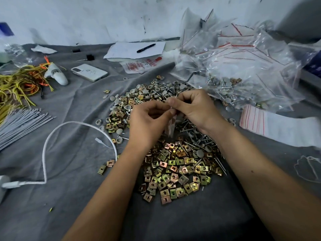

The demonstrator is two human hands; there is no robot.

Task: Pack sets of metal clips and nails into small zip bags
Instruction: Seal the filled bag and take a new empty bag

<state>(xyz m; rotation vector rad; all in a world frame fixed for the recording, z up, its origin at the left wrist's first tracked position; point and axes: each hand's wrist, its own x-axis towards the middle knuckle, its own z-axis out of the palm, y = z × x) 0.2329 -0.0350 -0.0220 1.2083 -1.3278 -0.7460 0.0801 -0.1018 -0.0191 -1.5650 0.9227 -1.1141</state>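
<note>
My left hand (149,122) and my right hand (192,110) meet above the middle of the grey cloth. Both pinch the top edge of a small clear zip bag (171,126) that hangs down between them. Its contents are too blurred to tell. Under and in front of the hands lies a heap of square brass-coloured metal clips (175,171). Loose nails (198,143) with round heads lie mixed in to the right. Grey round caps (152,90) pile up behind the hands.
A heap of filled zip bags (243,66) fills the back right; a flat stack of empty red-striped bags (278,124) lies right. At left are a white cable (52,136), grey ties (19,124), yellow cords (15,86) and a phone (89,72). Paper with a pen (145,48) lies behind.
</note>
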